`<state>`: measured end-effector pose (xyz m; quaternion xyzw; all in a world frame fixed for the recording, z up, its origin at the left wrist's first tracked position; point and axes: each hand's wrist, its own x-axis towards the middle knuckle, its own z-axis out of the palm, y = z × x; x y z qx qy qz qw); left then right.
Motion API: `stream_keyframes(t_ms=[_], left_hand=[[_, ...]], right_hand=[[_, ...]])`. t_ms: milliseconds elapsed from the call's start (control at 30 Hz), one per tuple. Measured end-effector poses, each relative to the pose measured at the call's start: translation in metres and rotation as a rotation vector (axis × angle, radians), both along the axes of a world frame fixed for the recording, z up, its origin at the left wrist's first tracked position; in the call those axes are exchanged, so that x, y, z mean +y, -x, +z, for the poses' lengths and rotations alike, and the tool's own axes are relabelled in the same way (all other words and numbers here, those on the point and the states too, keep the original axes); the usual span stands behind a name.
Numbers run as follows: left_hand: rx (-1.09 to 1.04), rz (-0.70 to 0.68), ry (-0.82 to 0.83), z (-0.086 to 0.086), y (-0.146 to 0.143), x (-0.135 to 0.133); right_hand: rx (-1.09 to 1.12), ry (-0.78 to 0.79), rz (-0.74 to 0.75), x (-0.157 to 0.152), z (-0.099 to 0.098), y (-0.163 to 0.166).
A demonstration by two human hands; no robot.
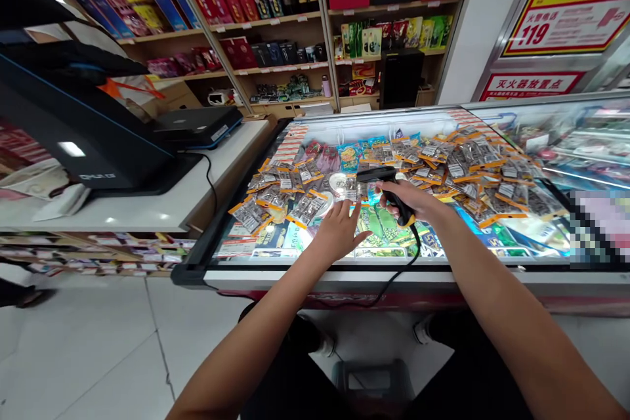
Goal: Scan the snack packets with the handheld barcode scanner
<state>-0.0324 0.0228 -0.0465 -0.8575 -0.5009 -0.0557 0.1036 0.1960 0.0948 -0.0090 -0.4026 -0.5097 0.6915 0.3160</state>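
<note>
My right hand (411, 200) is wrapped round the handle of a black barcode scanner (381, 176) with a yellow trim, its head pointing left over the glass lid. Its black cable (394, 275) hangs down over the freezer's front edge. My left hand (339, 230) rests on the glass with fingers stretched out, reaching toward small orange-edged snack packets (308, 207) just in front of the scanner. Many such packets (472, 167) lie spread over the chest freezer's glass top (344, 256).
A white counter (147, 210) at the left carries a black point-of-sale monitor (83, 138) and a flat black device (197, 126). Wooden shelves (275, 33) of boxed goods and bottles stand behind. A second freezer (581, 138) adjoins on the right. Pale floor tiles (98, 341) lie below.
</note>
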Motion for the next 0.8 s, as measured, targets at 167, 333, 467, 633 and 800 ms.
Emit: stream_keyframes(t_ms=[167, 333, 467, 633, 800], left_hand=[[-0.03, 0.026, -0.032, -0.006, 0.008, -0.013], [-0.037, 0.025, -0.039, -0.009, 0.006, -0.015], [-0.039, 0.029, -0.046, -0.011, 0.007, -0.016], [-0.041, 0.039, -0.054, -0.01, 0.005, -0.016], [-0.051, 0.18, -0.073, -0.009, 0.021, -0.012]], right_hand=[[-0.015, 0.014, 0.092, -0.007, -0.002, 0.007], [0.005, 0.015, 0.095, -0.007, -0.004, 0.009], [0.04, 0.031, 0.092, -0.006, -0.004, 0.009], [0.037, 0.048, 0.092, -0.006, -0.004, 0.008], [0.138, 0.093, -0.04, -0.003, 0.002, 0.005]])
